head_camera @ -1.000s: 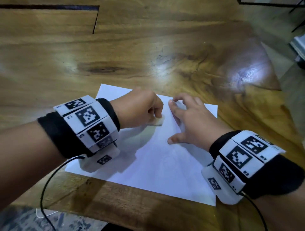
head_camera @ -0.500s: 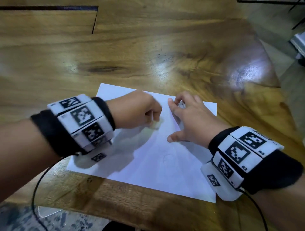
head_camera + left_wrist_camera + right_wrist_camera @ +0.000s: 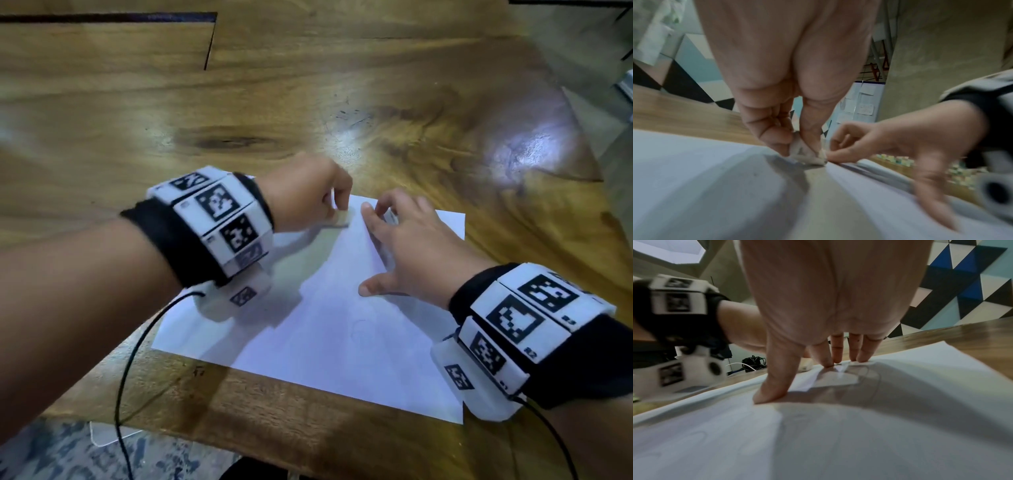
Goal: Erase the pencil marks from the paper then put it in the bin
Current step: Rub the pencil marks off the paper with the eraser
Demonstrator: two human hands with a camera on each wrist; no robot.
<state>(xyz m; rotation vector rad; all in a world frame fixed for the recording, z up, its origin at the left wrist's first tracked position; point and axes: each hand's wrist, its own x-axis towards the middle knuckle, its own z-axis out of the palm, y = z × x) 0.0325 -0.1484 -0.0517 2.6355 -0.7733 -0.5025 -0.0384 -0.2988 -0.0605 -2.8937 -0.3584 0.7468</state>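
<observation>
A white sheet of paper (image 3: 329,329) lies flat on the wooden table, with faint pencil lines (image 3: 873,382) near its far part. My left hand (image 3: 308,202) pinches a small whitish eraser (image 3: 807,154) between thumb and fingers and holds it down on the paper near the far edge. My right hand (image 3: 411,246) lies spread on the paper just to the right of the eraser, its thumb (image 3: 772,389) and fingertips pressing the sheet down. The eraser (image 3: 342,216) shows only partly under my left fingers in the head view.
The glossy wooden table (image 3: 308,102) stretches away beyond the paper; its near edge (image 3: 239,445) runs just below the sheet. A patterned floor (image 3: 51,455) shows below the edge. A black cable (image 3: 123,359) hangs from my left wristband. No bin is in view.
My left hand with the eraser has slid away from me towards the paper's far edge. The right hand has stayed pressed on the sheet.
</observation>
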